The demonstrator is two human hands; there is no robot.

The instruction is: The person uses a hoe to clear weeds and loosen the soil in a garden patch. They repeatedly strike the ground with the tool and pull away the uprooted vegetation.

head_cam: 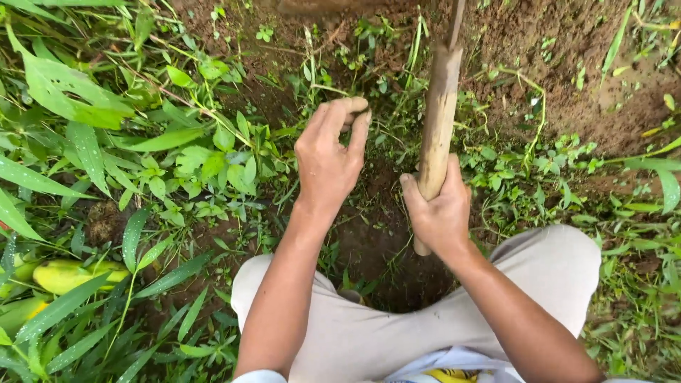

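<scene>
My right hand (441, 211) grips a thick wooden handle (438, 120) that rises from between my knees toward the top of the view; its working end is hidden. My left hand (330, 154) hovers over dark bare soil (372, 234), its fingers curled together at the tips, pinching something too small to make out. Both arms reach forward over my knees in light beige trousers (369, 333).
Dense green weeds and long leaves (106, 142) fill the left side. A yellow-green fruit or pod (67, 275) lies in the grass at the lower left. Brown dug earth (567, 64) spreads across the upper right, with low weeds (539, 177) at its edge.
</scene>
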